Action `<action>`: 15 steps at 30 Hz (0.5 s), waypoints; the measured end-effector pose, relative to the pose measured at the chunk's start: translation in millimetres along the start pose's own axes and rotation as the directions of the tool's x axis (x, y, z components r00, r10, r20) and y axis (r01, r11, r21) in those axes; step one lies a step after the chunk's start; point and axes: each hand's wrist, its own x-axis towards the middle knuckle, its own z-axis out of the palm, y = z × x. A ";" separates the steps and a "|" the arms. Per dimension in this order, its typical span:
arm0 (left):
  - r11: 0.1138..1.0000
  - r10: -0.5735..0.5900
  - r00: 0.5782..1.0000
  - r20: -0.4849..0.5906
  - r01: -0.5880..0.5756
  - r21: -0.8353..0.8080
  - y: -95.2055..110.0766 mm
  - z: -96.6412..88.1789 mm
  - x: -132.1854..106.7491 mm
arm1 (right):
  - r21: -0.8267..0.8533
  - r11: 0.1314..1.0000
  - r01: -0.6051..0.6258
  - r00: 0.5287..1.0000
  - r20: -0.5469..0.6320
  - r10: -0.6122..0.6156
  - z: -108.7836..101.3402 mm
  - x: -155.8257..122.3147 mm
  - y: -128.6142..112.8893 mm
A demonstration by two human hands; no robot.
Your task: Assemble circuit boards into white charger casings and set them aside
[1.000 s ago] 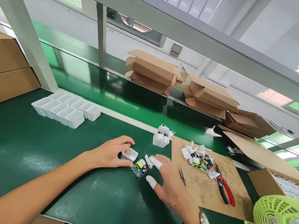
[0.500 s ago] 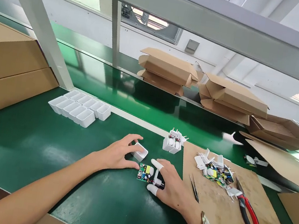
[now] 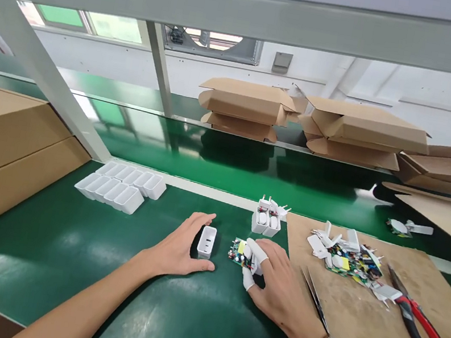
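My left hand (image 3: 183,244) is spread around a white charger housing (image 3: 207,242) on the green bench, thumb and fingers apart. The housing has turned its slotted opening toward me. In my right hand (image 3: 275,272), with white finger cots on thumb and fingers, a small circuit board (image 3: 241,251) with green, yellow and white parts is pinched. Part of the board is hidden under the fingers. Behind it stand two white housings (image 3: 265,226) with boards and plug pins sticking out of them.
Rows of white housings (image 3: 118,188) stand at the left. On a brown cardboard sheet (image 3: 356,320) lie a pile of circuit boards (image 3: 351,259), tweezers (image 3: 316,301) and red-black pliers (image 3: 420,323). Cardboard boxes (image 3: 366,129) sit behind the green belt (image 3: 192,163); a large carton (image 3: 14,162) is at the left.
My left hand has let the housing stand, now turned lengthwise toward me. My right hand has drawn the circuit board to the right, away from the left thumb. The view has levelled.
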 end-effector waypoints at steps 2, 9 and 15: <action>1.000 -0.021 1.000 0.015 0.022 -0.022 -0.2 0.3 -1.1 | -0.018 1.000 -0.004 0.998 -0.059 0.002 0.7 2.1 -1.5; 0.993 0.002 0.997 -0.071 -0.011 -0.119 -7.0 7.5 0.9 | -0.051 0.998 -0.020 0.985 -0.171 0.011 -1.1 10.0 -13.0; 0.998 -0.059 0.980 -0.191 0.053 -0.035 -7.7 7.4 3.6 | -0.054 0.998 -0.038 0.969 -0.246 0.023 0.6 12.4 -9.9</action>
